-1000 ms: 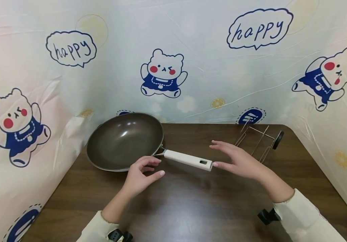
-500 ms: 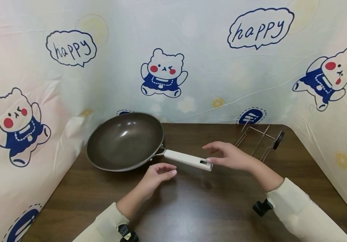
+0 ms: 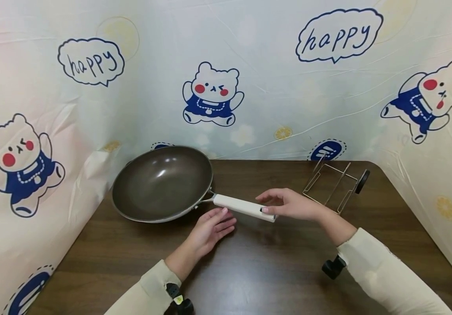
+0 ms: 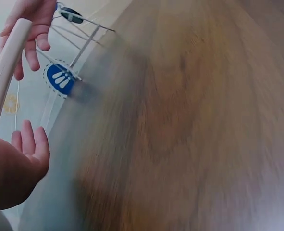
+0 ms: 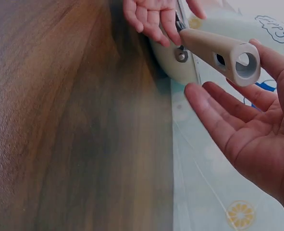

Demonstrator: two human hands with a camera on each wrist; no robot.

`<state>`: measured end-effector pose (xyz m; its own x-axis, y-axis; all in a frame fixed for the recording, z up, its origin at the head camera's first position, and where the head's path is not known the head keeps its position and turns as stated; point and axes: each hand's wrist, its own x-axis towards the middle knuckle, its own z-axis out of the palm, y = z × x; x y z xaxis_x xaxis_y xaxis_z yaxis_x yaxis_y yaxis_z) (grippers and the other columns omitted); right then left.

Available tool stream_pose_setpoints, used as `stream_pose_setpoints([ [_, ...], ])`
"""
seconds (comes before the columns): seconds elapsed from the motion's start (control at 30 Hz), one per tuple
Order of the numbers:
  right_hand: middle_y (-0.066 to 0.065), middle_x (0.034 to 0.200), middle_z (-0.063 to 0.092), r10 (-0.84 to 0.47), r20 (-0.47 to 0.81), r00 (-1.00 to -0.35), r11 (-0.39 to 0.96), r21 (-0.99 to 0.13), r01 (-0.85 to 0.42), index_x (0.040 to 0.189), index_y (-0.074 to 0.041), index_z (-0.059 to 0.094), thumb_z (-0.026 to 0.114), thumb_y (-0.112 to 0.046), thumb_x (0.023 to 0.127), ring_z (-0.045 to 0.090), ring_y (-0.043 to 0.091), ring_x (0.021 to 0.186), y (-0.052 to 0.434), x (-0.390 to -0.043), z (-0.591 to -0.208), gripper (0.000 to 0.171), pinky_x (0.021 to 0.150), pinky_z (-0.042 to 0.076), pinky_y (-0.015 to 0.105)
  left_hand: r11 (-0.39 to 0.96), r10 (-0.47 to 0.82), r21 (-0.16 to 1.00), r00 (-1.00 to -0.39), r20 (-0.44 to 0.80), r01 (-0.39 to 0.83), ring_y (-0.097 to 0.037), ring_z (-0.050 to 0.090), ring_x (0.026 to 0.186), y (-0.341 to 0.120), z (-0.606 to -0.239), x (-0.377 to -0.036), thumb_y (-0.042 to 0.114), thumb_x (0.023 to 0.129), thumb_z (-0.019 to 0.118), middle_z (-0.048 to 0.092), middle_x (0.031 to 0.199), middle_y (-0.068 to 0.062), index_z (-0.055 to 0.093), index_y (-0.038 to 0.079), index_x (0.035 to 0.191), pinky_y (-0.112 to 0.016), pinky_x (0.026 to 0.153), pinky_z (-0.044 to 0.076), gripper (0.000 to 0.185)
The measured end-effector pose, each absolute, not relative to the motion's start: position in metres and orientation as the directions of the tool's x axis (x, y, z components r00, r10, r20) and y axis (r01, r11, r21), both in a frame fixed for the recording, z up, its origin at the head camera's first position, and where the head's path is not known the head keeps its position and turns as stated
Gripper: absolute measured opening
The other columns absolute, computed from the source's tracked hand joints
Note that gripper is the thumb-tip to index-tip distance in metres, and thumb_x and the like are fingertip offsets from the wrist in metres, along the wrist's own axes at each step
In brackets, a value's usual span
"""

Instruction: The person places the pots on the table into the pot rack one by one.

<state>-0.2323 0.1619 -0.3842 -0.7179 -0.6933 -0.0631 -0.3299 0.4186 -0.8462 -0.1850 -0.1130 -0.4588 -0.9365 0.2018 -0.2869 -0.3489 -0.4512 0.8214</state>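
The pan (image 3: pixel 163 186) sits on the table (image 3: pixel 249 271), left of the rack (image 3: pixel 337 183). Left hand (image 3: pixel 209 229), released, is near the handle (image 3: pixel 238 205); right hand (image 3: pixel 293 204), unclenched, is at its end, contact unclear.

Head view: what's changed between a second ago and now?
The left hand moved right, from the near rim of the pan to the near side of its handle, fingers now more spread. The right hand moved left, now overlapping the handle's end. Neither plainly grips it. Pan and wire rack stayed put.
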Motion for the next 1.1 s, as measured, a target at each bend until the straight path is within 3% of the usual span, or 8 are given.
stream_pose_setpoints([
  [0.2,0.015,0.12,0.06,-0.708,-0.097,-0.7,0.29,-0.943,-0.163,0.133,0.001,0.054,0.067,-0.02,0.094,0.059,0.028,0.1,0.16,-0.232,-0.39,0.046,0.078,0.056,0.041,-0.635,0.201,0.709,-0.952,-0.23,-0.306,-0.032,0.058,0.113,-0.098,-0.464,-0.191,0.013,0.1,0.055,0.063,0.107,-0.008,0.051,0.009,0.116,-0.058,0.097,0.043,0.016],
  [0.43,0.019,0.123,0.059,-0.717,-0.164,-0.677,0.241,-0.97,-0.02,0.136,0.006,0.048,0.072,-0.01,0.088,0.06,0.028,0.102,0.158,-0.227,-0.4,0.056,0.083,0.055,0.04,-0.731,0.125,0.635,-0.964,-0.234,-0.249,-0.024,0.067,0.094,-0.084,-0.467,-0.192,0.003,0.098,0.056,0.066,0.099,-0.009,0.049,0.007,0.113,-0.05,0.087,0.052,0.017],
  [0.57,0.022,0.125,0.059,-0.725,-0.203,-0.658,0.255,-0.967,0.016,0.139,0.009,0.043,0.074,-0.002,0.083,0.062,0.027,0.101,0.157,-0.224,-0.41,0.065,0.084,0.054,0.038,-0.734,0.092,0.635,-0.962,-0.258,-0.241,-0.023,0.068,0.088,-0.081,-0.47,-0.188,-0.004,0.095,0.056,0.063,0.102,-0.011,0.042,0.007,0.12,-0.045,0.08,0.056,0.03],
  [0.67,0.021,0.124,0.059,-0.749,-0.227,-0.622,0.242,-0.968,0.063,0.138,0.011,0.044,0.073,0.002,0.082,0.063,0.026,0.099,0.154,-0.223,-0.42,0.064,0.084,0.054,0.038,-0.725,0.073,0.652,-0.966,-0.247,-0.221,-0.024,0.068,0.088,-0.081,-0.474,-0.184,-0.01,0.093,0.054,0.059,0.118,-0.02,0.035,0.005,0.13,-0.043,0.076,0.057,0.044],
  [0.8,0.021,0.125,0.057,-0.796,-0.249,-0.552,0.143,-0.963,0.229,0.14,0.012,0.04,0.069,0.006,0.084,0.066,0.031,0.101,0.15,-0.22,-0.434,0.063,0.081,0.056,0.042,-0.7,0.032,0.691,-0.975,-0.222,-0.18,-0.023,0.068,0.09,-0.082,-0.477,-0.181,-0.017,0.09,0.053,0.047,0.136,-0.029,0.029,0.001,0.138,-0.041,0.071,0.058,0.056],
  [0.93,0.018,0.131,0.049,-0.839,-0.232,-0.493,0.019,-0.917,0.399,0.146,0.009,0.03,0.062,0.009,0.088,0.064,0.035,0.105,0.149,-0.215,-0.449,0.066,0.079,0.056,0.041,-0.665,-0.004,0.731,-0.978,-0.209,-0.153,-0.022,0.068,0.09,-0.081,-0.478,-0.179,-0.018,0.089,0.055,0.05,0.134,-0.029,0.03,-0.002,0.138,-0.039,0.069,0.058,0.057],
  [1.1,0.016,0.136,0.044,-0.868,-0.132,-0.479,-0.105,-0.894,0.436,0.149,0.007,0.022,0.06,0.003,0.092,0.061,0.034,0.112,0.146,-0.202,-0.47,0.068,0.082,0.055,0.038,-0.62,0.007,0.771,-0.984,-0.18,-0.146,-0.024,0.067,0.093,-0.086,-0.484,-0.172,-0.018,0.089,0.054,0.056,0.128,-0.028,0.029,-0.005,0.138,-0.038,0.07,0.058,0.056],
])
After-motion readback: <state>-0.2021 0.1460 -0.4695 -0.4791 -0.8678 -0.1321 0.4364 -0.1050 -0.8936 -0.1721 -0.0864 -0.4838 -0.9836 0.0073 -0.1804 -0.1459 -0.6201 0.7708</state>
